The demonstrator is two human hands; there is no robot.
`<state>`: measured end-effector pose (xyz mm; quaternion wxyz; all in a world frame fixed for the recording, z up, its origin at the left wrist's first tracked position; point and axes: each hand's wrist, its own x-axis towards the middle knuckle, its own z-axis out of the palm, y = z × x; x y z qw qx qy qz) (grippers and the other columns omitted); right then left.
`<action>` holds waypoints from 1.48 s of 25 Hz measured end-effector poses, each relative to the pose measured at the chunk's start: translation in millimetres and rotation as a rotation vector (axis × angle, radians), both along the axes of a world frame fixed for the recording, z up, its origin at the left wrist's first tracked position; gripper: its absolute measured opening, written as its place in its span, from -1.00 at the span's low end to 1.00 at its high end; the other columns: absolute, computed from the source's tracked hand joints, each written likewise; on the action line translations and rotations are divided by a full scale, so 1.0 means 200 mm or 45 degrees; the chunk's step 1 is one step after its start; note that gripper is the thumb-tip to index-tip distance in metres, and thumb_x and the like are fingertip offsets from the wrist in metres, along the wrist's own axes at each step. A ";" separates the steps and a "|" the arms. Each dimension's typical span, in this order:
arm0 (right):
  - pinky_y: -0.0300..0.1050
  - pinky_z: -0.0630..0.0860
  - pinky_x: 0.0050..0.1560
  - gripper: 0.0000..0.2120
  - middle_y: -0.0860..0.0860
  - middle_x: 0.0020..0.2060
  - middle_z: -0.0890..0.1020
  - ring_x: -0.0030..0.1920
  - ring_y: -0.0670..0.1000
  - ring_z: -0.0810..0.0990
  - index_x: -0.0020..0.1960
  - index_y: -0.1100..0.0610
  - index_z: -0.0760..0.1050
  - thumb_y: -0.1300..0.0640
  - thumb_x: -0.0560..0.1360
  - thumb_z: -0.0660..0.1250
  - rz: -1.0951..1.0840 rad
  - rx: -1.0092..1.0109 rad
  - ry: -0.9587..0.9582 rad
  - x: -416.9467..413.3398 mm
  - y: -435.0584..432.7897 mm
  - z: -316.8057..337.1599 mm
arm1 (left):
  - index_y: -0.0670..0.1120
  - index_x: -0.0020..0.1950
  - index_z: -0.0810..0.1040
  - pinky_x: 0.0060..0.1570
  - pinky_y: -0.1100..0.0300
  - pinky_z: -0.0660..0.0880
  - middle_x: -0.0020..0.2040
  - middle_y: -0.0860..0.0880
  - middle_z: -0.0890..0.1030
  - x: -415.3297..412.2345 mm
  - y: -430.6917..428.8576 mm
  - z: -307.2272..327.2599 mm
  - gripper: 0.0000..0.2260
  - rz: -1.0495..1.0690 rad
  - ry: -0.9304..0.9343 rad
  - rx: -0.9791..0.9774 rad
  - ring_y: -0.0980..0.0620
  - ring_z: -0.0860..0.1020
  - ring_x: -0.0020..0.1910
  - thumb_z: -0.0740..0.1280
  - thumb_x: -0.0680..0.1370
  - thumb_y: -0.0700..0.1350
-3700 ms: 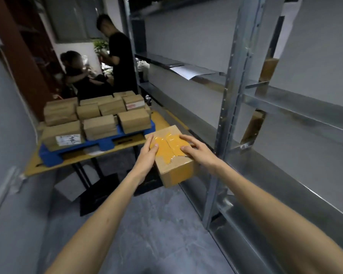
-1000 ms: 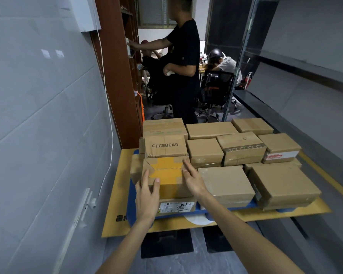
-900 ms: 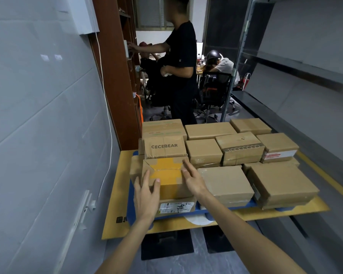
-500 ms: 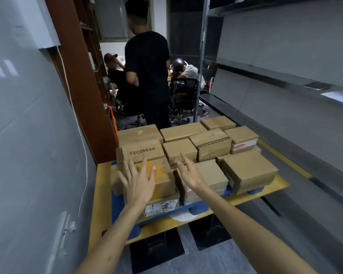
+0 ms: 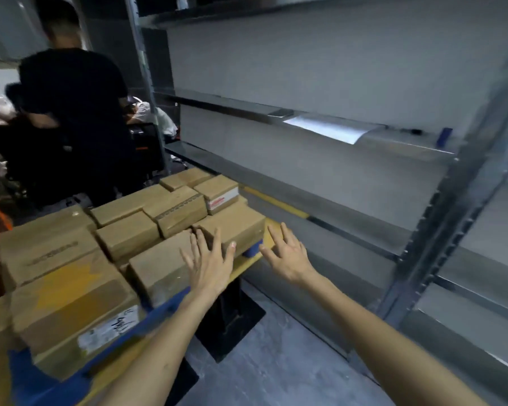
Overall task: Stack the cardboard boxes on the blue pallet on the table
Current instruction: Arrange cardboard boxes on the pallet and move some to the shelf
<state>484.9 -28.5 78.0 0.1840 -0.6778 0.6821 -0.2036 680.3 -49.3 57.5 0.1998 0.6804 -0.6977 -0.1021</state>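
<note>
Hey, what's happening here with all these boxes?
A person is stacking cardboard boxes on a blue pallet that sits on a yellow table. Right now the left hand and right hand are open and hold nothing, held out in front of the boxes. A box with yellow tape lies at the near left. Someone in black stands behind; metal shelves run along the right.

From my remote seat this reads as a stockroom or small warehouse aisle. Galvanised metal shelving (image 5: 436, 230) with punched uprights runs along my right, a loose sheet of paper (image 5: 329, 128) on one shelf. Taped cardboard boxes (image 5: 129, 232), some with shipping labels, crowd a blue pallet (image 5: 30, 376) on a yellow table (image 5: 244, 266). The floor (image 5: 276, 361) is grey concrete. A person in black (image 5: 71, 112) stands beyond.
</note>
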 end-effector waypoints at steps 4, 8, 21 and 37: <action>0.15 -0.12 0.54 -0.36 0.06 0.61 -0.13 0.60 0.11 -0.11 0.61 -0.13 -0.07 -0.29 0.62 0.02 -0.274 -0.010 0.037 -0.75 0.41 0.01 | 0.12 0.64 -0.11 0.49 -0.23 -0.30 0.63 -0.19 -0.10 -0.68 0.17 0.03 -0.38 -0.309 -0.102 0.023 -0.12 -0.23 0.60 -0.16 0.62 0.33; 0.15 -0.10 0.54 -0.36 0.05 0.61 -0.11 0.60 0.11 -0.10 0.61 -0.14 -0.05 -0.28 0.61 0.04 -0.535 0.000 0.076 -1.42 0.89 0.01 | 0.13 0.63 -0.14 0.48 -0.26 -0.31 0.63 -0.17 -0.14 -1.34 0.44 0.03 -0.38 -0.593 -0.206 -0.027 -0.15 -0.23 0.60 -0.16 0.61 0.33; 0.20 -0.08 0.55 -0.35 0.07 0.61 -0.12 0.60 0.12 -0.09 0.62 -0.11 -0.08 -0.28 0.62 0.04 -1.290 0.129 0.146 -2.94 2.35 -0.06 | 0.16 0.62 -0.18 0.48 -0.22 -0.37 0.63 -0.16 -0.18 -3.37 1.43 -0.01 -0.39 -1.454 -0.244 -0.115 -0.11 -0.28 0.59 -0.13 0.62 0.33; 0.25 -0.01 0.51 -0.35 0.08 0.61 -0.09 0.59 0.14 -0.05 0.61 -0.12 -0.08 -0.30 0.61 0.01 -1.846 0.275 0.044 -4.11 3.38 -0.20 | 0.15 0.62 -0.16 0.49 -0.23 -0.33 0.63 -0.19 -0.17 -5.02 2.37 -0.14 -0.39 -2.057 -0.251 0.035 -0.12 -0.25 0.60 -0.12 0.63 0.32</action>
